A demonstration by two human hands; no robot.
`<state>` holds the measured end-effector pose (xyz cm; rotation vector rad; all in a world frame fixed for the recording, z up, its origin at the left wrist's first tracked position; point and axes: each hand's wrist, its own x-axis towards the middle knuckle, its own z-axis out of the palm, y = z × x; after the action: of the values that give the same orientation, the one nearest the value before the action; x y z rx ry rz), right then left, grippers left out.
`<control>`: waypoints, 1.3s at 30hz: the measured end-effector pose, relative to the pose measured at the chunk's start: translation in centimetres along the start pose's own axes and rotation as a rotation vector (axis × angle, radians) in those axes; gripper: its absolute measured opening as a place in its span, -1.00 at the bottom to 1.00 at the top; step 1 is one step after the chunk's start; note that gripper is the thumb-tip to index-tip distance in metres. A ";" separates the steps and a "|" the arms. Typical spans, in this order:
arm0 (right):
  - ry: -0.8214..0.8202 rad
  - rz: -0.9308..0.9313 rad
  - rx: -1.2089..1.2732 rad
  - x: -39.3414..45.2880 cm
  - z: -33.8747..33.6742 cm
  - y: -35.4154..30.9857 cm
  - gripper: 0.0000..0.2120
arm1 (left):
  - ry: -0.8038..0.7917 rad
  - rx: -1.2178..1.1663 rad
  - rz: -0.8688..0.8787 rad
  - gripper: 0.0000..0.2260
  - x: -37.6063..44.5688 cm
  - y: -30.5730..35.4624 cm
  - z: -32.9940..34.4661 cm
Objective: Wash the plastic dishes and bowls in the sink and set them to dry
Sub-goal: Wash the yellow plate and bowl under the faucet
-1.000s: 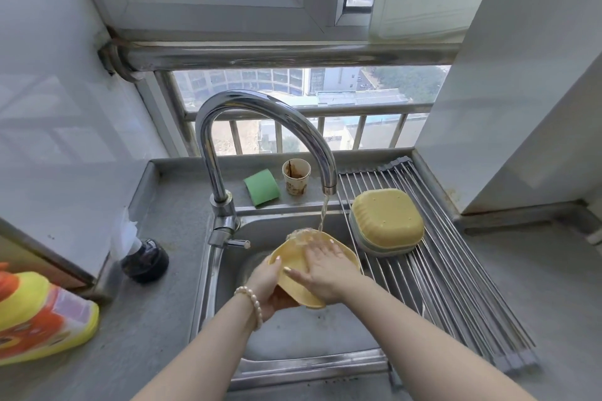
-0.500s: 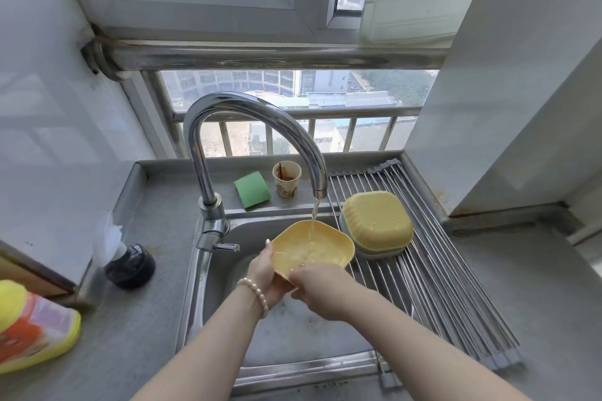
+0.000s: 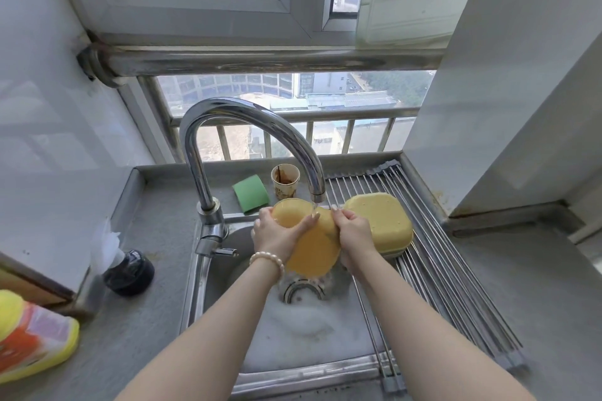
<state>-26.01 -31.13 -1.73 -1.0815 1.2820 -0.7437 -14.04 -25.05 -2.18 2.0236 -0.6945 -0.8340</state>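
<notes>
Under the faucet spout (image 3: 317,195), your left hand (image 3: 277,234) and right hand (image 3: 353,231) both grip a tilted yellow plastic bowl (image 3: 312,247), rinsing it; next, set it beside the upturned yellow bowls (image 3: 378,221) right of the faucet

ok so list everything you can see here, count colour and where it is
bowl: 1, yellow, held tilted over the sink under the running tap
upturned bowls: a stack, yellow, on the drying rack; exact count unclear
drying rack: 1, steel rods, across the sink's right side
sink: 1, steel, suds inside
tap: 1, chrome, arching over the sink
sponge: 1, green, ledge behind the sink
paper cup: 1, stained brown, beside the sponge
detergent bottle: 1, yellow and orange, left counter
black holder: 1, left counter
bracelet: 1, pearl, left wrist
left hand: grips the bowl's rim
right hand: grips the bowl's right edge
</notes>
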 end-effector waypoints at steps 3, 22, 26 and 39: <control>0.153 -0.029 -0.084 0.4 1.0 -0.6 -0.70 | 0.022 0.060 0.030 -0.23 -0.5 0.3 0.1; -0.225 -0.558 -1.322 -0.7 3.8 2.3 -0.32 | 0.195 -0.353 -0.419 -0.52 0.5 -2.4 -1.5; -0.107 -0.313 -1.240 -0.1 4.3 0.3 -0.36 | 0.132 -0.258 -0.385 -0.55 0.7 -2.0 -1.3; -0.016 0.111 -0.915 1.7 1.4 0.4 -0.56 | -0.010 0.690 0.405 -0.28 -2.6 -2.9 3.0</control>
<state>-24.39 -32.21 -2.82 -1.7030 1.7000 -0.0188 -17.45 -23.13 -5.10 2.3339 -1.4921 -0.3843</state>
